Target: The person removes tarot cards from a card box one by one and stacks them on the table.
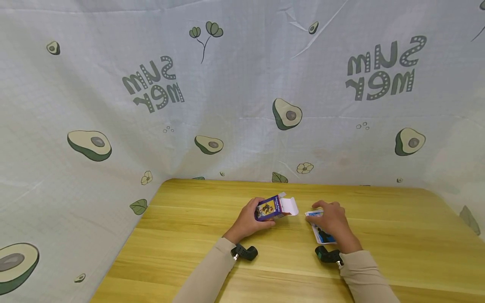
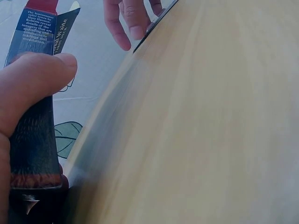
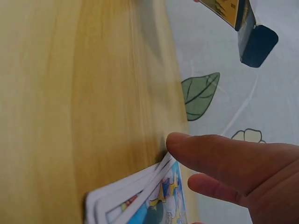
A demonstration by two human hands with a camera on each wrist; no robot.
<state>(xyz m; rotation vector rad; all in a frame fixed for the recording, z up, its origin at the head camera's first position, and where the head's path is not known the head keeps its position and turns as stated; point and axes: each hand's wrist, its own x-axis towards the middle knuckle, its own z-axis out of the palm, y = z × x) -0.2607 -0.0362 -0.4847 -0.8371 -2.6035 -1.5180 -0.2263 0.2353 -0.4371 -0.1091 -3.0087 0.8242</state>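
My left hand (image 1: 248, 219) grips a small purple tarot card box (image 1: 267, 208), held tilted with its top end pointing right. The box's white end flap (image 1: 289, 206) stands open. In the left wrist view the thumb (image 2: 42, 77) presses across the box's printed narrow side (image 2: 32, 135). To the right, my right hand (image 1: 333, 219) reaches over a stack of illustrated cards (image 1: 322, 236) and holds it by its edges. The right wrist view has the thumb (image 3: 210, 151) at a corner of the cards (image 3: 163, 200), whose edges are slightly spread. The fingers' far side is hidden.
Both hands work above a yellow wood-grain table (image 1: 182, 235). A pale curtain (image 1: 242, 84) printed with avocados and lettering hangs behind and beside it. Dark wrist-worn devices, one on the left wrist (image 1: 246, 252) and one on the right wrist (image 1: 329, 255), stick out below the hands.
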